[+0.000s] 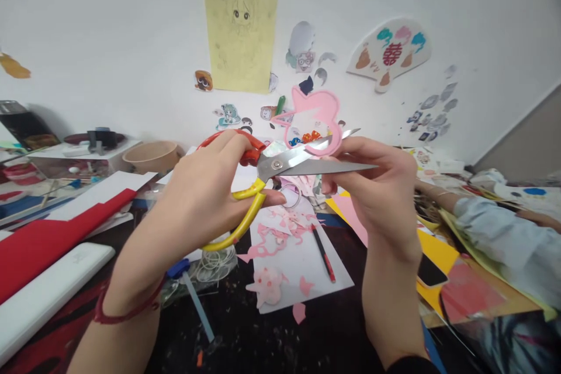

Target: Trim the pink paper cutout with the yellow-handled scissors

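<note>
My left hand (205,187) grips a pair of scissors (277,165) by handles that are red above and yellow below. The blades are parted and point right. Pinched in the fingers of my right hand (377,181) is a pink paper cutout (318,106) with a curved outline and a cut-out middle. One blade crosses its lower part, near my right fingertips. Below, on a white sheet of paper (337,289), lie pink paper scraps (267,245), a pink cut-out figure (268,286) and a black-and-red pen (323,252).
A white oblong case (56,298) and red card (39,245) lie at left, with a round tan container (151,156) behind. A blue-handled tool (193,289) rests near the front. At right are a phone (432,272), yellow paper (438,248) and another person's sleeve (504,234).
</note>
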Available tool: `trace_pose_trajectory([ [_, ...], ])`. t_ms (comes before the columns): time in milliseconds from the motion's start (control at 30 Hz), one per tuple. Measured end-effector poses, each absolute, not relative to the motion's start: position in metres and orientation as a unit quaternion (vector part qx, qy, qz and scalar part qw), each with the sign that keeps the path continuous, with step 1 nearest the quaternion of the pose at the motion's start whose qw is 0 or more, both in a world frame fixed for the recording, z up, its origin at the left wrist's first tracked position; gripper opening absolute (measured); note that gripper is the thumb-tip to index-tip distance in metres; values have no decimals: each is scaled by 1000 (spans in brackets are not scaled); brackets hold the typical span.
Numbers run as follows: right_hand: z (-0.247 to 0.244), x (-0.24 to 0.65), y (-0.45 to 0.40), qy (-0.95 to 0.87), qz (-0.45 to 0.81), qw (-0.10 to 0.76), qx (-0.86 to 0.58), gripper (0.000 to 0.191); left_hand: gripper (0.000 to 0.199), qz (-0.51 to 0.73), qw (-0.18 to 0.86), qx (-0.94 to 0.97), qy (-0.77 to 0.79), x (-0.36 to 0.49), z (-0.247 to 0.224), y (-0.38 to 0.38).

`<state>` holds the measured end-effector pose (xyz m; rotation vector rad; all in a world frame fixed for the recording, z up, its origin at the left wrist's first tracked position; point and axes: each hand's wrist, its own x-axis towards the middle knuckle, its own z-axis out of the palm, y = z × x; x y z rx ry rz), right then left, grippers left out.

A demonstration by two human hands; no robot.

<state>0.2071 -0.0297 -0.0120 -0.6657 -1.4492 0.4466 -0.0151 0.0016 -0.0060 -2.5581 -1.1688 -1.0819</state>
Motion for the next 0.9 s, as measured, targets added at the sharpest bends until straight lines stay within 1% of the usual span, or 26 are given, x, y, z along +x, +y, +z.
trace_pose_trajectory([
  [300, -12, 208, -32, -652, 189, 656, -331, 30, 46, -361, 20, -854, -374, -12, -6, 2],
  [500, -12, 208, -30, -653, 200, 652, -330, 24, 55, -368, 18, -855, -366, -12, -8, 3],
  [733, -13, 207, -28, -649, 214, 659, -314, 20, 54, -364, 12, -857, -364, -14, -8, 4],
  [900, -14, 205, -27, -649, 208, 669, -297, 20, 51, -361, 9, -856, -371, -14, -8, 2],
])
